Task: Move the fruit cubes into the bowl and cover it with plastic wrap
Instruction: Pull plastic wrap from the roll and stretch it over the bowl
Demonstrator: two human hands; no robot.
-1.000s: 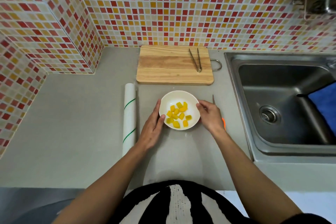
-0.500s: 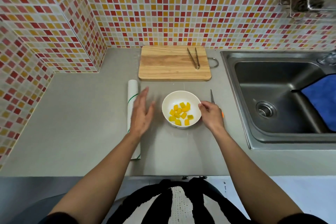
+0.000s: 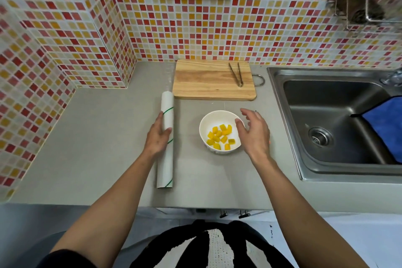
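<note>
Cubes (image 3: 220, 137): all in the bowl (image 3: 226, 115), none seen on the board (image 3: 206, 80). First step judged complete; covering not yet done.

Bowl: upright on the counter (image 3: 108, 137), between roll (image 3: 167, 104) and sink (image 3: 326, 115), just in front of the board. Tongs (image 3: 236, 73) lying on the board, well apart from both hands.

Left hand (image 3: 157, 137): on the roll near its middle, fingers curled over the far side, thumb (image 3: 168, 131) on the near side. Loosely closed around the tube; not lifted, as far as can be told.

Right hand (image 3: 255, 131): spread open, holding nothing, hovering just beside the bowl's right rim; contact with the rim not determinable.

Handling, as judged:
- Roll: light, stiff tube, apt to roll on the counter. Best held around the middle, as now.
- Film: thin, soft, clinging, prone to folding on itself. Free edge not visible from here; to be found and drawn out flat with two hands.
- Bowl: likely ceramic, breakable, smooth. To be steadied by the outer wall while film is stretched over the rim.
- Cubes: soft, moist; no further handling needed.
</note>
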